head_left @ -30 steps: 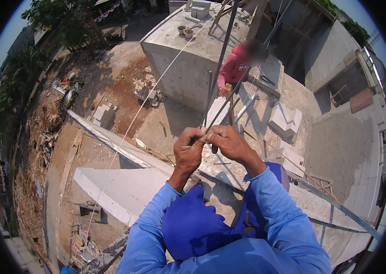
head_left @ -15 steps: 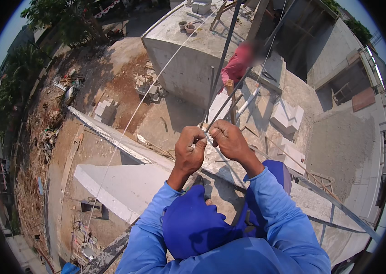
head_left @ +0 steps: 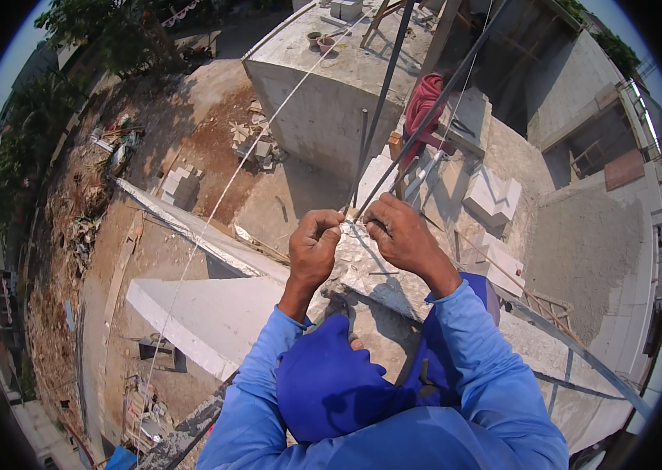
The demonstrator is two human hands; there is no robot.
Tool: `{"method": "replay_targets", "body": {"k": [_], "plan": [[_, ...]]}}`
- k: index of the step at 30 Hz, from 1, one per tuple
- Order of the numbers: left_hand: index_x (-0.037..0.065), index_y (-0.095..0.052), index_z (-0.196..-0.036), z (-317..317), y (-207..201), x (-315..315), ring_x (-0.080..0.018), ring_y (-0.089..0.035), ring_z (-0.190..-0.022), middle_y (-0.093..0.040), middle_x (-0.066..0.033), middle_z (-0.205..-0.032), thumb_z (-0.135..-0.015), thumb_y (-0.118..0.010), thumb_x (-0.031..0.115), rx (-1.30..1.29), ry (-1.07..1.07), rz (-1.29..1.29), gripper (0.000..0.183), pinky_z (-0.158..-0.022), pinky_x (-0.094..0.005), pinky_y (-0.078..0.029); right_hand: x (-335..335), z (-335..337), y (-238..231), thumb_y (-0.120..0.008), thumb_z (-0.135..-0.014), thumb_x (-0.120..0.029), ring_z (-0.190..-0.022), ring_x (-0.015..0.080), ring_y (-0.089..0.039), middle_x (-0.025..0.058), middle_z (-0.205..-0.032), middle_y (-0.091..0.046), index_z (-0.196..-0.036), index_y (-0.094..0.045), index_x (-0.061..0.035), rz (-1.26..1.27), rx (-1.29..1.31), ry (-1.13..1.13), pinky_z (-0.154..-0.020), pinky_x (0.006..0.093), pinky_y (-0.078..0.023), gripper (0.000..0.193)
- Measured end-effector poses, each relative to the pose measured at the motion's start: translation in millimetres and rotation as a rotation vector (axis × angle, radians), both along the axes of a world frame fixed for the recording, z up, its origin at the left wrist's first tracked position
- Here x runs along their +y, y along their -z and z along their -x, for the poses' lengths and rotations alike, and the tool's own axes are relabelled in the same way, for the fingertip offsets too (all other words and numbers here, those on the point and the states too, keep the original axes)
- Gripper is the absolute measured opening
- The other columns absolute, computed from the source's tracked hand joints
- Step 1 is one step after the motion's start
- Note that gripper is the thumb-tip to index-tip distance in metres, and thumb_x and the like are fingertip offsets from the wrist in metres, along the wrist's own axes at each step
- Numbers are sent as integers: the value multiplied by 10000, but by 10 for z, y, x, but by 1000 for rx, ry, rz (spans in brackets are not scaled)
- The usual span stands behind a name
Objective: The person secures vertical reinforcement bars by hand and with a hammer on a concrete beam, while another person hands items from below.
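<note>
My left hand is closed in a pinch just left of the foot of several dark steel rods. On the other side of the rods, my right hand has thumb and forefinger pressed together. What the fingertips hold is too thin or too hidden to name. A small gap separates the two pinches. Below them lies the rough, pale top of a wall, spattered with mortar. Both forearms, in light blue sleeves, reach up from the lower edge over my dark blue trousers.
A taut white string crosses the left side. Beyond the rods a person in a red top bends near white blocks. A white slab edge juts out at left above lower ground. A long straight bar slants at right.
My hands have drawn slightly apart, the left one moving a little left and the right one a little right. The person in red has shifted to the right and bent over.
</note>
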State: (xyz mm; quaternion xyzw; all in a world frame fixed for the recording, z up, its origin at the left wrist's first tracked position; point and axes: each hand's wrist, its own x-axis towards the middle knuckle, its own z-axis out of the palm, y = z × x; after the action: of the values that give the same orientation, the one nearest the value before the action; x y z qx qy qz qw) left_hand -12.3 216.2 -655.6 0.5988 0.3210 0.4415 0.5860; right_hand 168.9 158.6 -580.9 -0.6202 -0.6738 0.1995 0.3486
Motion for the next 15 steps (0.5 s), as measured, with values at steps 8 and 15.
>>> {"method": "replay_targets", "body": {"k": [8, 15], "plan": [[-16, -563, -1217, -141, -66, -72, -150, -608, -926, -629, -105, -1095, -986, -583, 199, -86, 185, 117, 316, -818, -263, -485, -44, 72, 107, -661, -723, 0, -746, 284, -553, 79, -855, -552, -848, -590, -70, -112, -304, -133, -721, 387, -408, 160], [-6, -649, -1013, 136, 251, -276, -52, -513, -668, -594, 24, -757, -954, -651, 201, 105, 180, 359, 215, -601, -227, -429, -75, 29, 235, -694, -708, -14, -770, 311, -524, 82, -837, -544, -834, -588, -78, -74, -266, -94, -719, 412, -423, 177]]}}
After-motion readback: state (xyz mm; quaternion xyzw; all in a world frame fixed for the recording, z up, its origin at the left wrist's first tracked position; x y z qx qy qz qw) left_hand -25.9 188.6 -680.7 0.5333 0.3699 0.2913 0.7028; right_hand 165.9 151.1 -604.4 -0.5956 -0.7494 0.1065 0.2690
